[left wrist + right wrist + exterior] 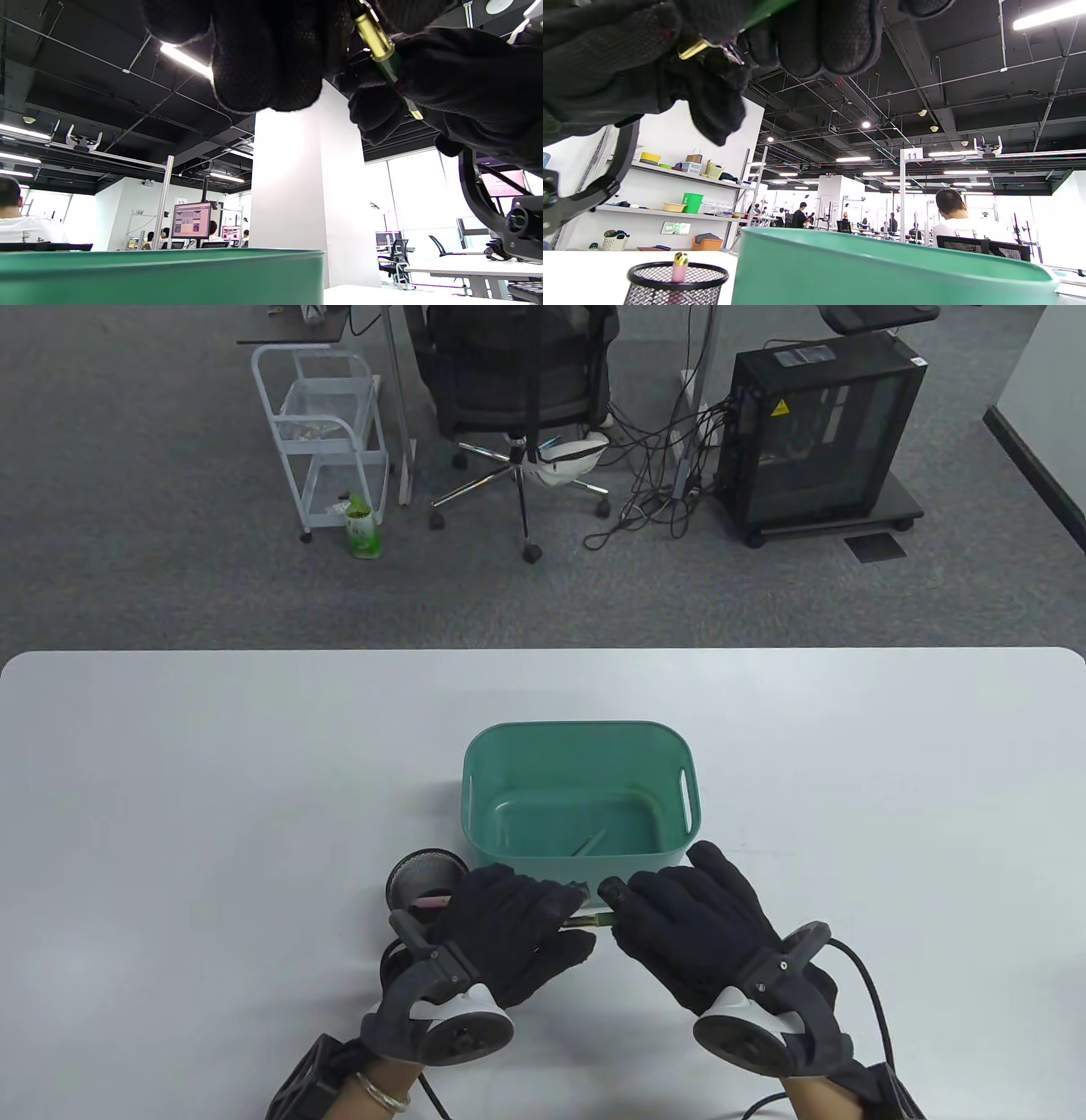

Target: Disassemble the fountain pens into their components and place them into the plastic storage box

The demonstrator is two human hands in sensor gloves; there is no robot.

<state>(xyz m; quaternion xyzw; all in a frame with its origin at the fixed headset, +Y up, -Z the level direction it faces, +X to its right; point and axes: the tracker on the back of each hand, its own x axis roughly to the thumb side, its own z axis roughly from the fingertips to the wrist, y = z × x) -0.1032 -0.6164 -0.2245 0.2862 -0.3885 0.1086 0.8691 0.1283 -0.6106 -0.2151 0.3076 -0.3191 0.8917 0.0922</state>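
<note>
Green fountain pen (588,918) held between both hands, just in front of the near wall of the green plastic storage box (679,823), above the table (170,814). Long axis of the pen running left to right, parallel to that near wall. Left hand (509,929) curled around the left portion, with the gold ring (375,36) and the green section below it showing from the left wrist view. Right hand (691,925) curled around the right portion, fingers closed tight on it; a gold edge and a small metallic tip visible in the right wrist view, possibly the nib, though not clear enough to be sure. Both hands equally near, each clamped on its own end, so the separation probably along this left-right axis, by twisting or pulling apart. Box directly ahead of the grip, with one thin part (588,842) already lying on its floor. To the left, a black mesh pen holder (424,878) with a pink pen (679,264) standing inside, close beside the left hand.
</note>
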